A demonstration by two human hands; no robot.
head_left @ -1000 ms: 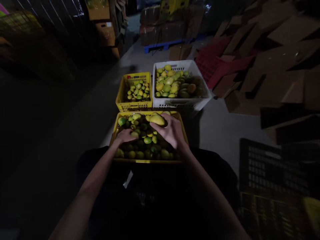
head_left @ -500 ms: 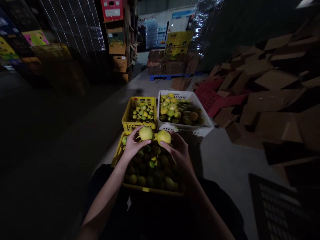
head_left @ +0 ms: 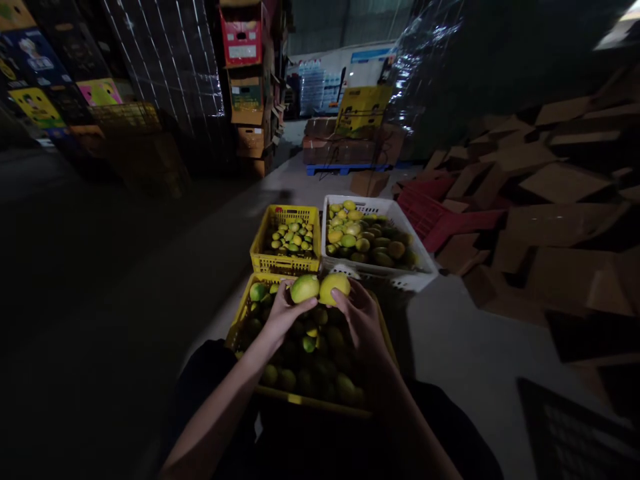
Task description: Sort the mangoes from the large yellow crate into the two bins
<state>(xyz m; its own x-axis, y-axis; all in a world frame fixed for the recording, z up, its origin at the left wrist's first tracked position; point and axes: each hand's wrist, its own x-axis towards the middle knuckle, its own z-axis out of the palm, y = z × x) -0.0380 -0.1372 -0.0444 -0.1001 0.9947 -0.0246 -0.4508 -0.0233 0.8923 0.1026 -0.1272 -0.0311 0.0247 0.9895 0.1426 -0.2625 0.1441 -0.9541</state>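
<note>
warehouse: stacked cartons (head_left: 248, 97), blue pallet (head_left: 330, 168)

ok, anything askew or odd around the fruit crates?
Yes: just right of the white crate, a red crate looks tipped among jumbled cardboard, while the white one sits upright. I see no spilled fruit.

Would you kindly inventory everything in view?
Held fruit: two, yellow-green and yellow, centre
Front crate: one, yellow, nearest
Rear crate: one, yellow, behind, left
White crate: one, white, behind, right
Loose fruit: many, green to yellow, inside these crates
Red crate: at least one, red, right
Cardboard: many, brown, far right
Pallet: one, blue, background
Cartons: many, mixed colours, background
Left hand: one, bare, holding fruit
Right hand: one, bare, holding fruit
</note>
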